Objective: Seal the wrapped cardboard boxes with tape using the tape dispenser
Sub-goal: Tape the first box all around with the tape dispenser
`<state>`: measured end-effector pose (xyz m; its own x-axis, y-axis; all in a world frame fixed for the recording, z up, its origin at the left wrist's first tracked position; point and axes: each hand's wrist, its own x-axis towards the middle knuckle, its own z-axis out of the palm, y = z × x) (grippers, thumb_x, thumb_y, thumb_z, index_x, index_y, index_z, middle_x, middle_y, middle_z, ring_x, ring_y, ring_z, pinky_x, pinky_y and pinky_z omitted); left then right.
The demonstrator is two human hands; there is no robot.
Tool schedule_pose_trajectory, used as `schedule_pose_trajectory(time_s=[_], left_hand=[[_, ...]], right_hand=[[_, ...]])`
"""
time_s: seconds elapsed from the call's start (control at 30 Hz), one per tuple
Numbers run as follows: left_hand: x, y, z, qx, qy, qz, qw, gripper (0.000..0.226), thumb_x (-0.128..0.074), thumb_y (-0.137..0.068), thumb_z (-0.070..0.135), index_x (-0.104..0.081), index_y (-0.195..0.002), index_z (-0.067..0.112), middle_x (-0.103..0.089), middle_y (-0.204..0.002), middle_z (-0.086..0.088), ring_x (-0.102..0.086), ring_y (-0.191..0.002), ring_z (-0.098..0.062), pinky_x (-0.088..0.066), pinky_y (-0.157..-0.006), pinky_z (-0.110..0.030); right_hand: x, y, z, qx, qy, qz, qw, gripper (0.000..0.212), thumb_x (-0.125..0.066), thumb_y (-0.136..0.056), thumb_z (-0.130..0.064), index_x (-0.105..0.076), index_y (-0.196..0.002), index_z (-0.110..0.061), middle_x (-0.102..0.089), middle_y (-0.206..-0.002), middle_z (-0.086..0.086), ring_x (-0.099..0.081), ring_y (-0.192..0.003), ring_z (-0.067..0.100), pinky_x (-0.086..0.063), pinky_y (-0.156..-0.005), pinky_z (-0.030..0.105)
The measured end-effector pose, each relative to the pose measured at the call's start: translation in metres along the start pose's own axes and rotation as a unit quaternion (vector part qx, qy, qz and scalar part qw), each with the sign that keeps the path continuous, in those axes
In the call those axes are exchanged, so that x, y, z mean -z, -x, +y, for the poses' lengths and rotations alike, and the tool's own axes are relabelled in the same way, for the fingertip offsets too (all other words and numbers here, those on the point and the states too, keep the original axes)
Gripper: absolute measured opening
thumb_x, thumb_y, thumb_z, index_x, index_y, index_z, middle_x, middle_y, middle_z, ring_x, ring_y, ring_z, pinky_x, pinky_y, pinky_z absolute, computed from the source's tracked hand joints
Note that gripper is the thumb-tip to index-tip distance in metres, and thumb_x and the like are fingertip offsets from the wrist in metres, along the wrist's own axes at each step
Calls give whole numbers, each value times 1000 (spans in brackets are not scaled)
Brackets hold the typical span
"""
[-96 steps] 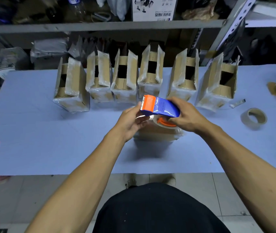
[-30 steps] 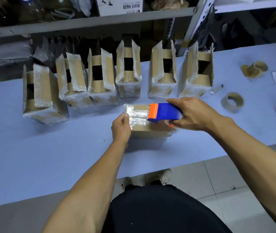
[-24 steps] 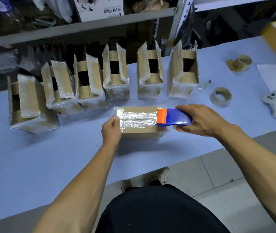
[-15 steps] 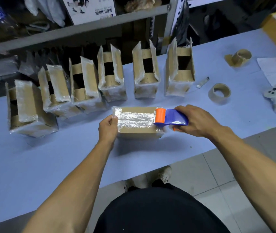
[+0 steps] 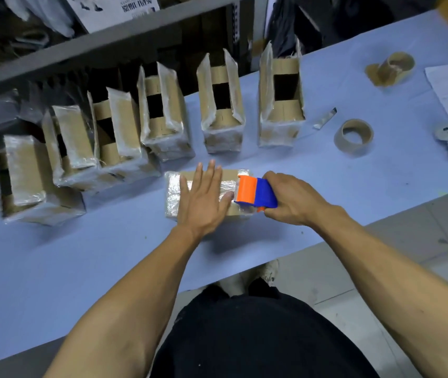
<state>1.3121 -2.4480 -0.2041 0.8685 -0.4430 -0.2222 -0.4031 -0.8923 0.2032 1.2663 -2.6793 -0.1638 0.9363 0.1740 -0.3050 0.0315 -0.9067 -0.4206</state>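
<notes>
Now L hand (image 5: 203, 197) flat atop box (image 5: 172, 192), was pinching end | R grip holds dispenser (image 5: 255, 192)

A single head-worn camera looks forward and steeply down from close above the near edge of the blue table (image 5: 54, 268), tilted so the table's far side and shelving slant up toward the right.

Both bare forearms reach forward over the table edge, the left hand (image 5: 203, 199) spread flat with fingers straight, palm down, the right hand (image 5: 289, 201) curled tight in a grip beside it.
</notes>
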Motion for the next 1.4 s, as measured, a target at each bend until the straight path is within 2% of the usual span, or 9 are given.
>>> schedule_pose_trajectory(time_s=[0.07,0.13,0.3,0.63,0.8,0.97,1.13,1.27,1.4], left_hand=[[1,-2,2,1,-10,-5,1000,67,-26,-104,50,-7,-161,20,3,-170,1,10,-156,-23,7,-122,-57],[1,-3,2,-3,-14,-16,1000,65,-27,-104,49,-7,-161,24,3,-170,1,9,-156,-25,5,-121,-58],[9,-16,-11,-39,-17,-30,999,78,-2,-91,64,-9,-161,30,1,-170,4,8,-156,-23,4,-121,-57],[4,-21,-24,-72,-7,-9,997,76,-10,-95,65,-15,-160,28,-6,-169,5,1,-156,-22,3,-121,-55],[5,-21,-26,-86,-11,-6,996,76,-7,-95,65,-16,-160,28,-15,-168,2,1,-156,-22,1,-121,-56],[5,-19,-27,-96,-8,-4,995,74,-8,-97,64,-17,-160,26,-18,-167,0,1,-156,-24,0,-121,-58],[5,-20,-26,-98,-18,-6,995,73,-8,-98,61,-18,-160,25,-21,-166,0,-3,-156,-26,-4,-121,-60],[4,-19,-24,-98,-22,-1,995,71,-10,-99,59,-19,-160,24,-22,-165,-1,-4,-156,-29,-3,-120,-61],[4,-18,-22,-93,-16,-8,996,69,-12,-100,57,-16,-160,23,-20,-166,-2,-3,-156,-29,-1,-120,-62]], right_hand=[[-4,-1,3,25,-14,21,999,57,-71,-76,-41,-44,-122,-20,-59,-104,1,-57,-83,23,-41,-64,32],[-6,-3,7,45,-9,40,998,61,-71,-78,-46,-42,-127,-22,-59,-108,1,-58,-85,24,-39,-65,32],[-11,-4,13,58,-9,58,997,47,-66,-80,-50,-43,-112,-24,-58,-96,-1,-56,-77,24,-38,-59,31],[-17,32,30,-52,-49,37,997,46,-69,-79,-52,-43,-109,-28,-57,-93,-7,-56,-77,18,-42,-60,31],[-15,42,49,-109,33,-10,993,46,-68,-79,-46,-44,-111,-25,-59,-94,0,-58,-78,24,-37,-61,31],[-22,16,26,-117,155,-15,981,47,-62,-82,-41,-45,-121,-22,-58,-99,5,-59,-86,30,-30,-66,32],[-19,-6,-4,-122,210,-40,969,47,-62,-82,-32,-43,-124,-20,-58,-99,7,-57,-82,29,-31,-67,32],[-10,-16,-26,-155,262,-58,951,42,-65,-79,-27,-45,-115,-19,-50,-86,4,-45,-73,25,-32,-68,32],[-3,-30,-56,-182,314,-86,928,31,-67,-78,-25,-42,-97,-18,-44,-77,0,-49,-72,21,-36,-66,30]])
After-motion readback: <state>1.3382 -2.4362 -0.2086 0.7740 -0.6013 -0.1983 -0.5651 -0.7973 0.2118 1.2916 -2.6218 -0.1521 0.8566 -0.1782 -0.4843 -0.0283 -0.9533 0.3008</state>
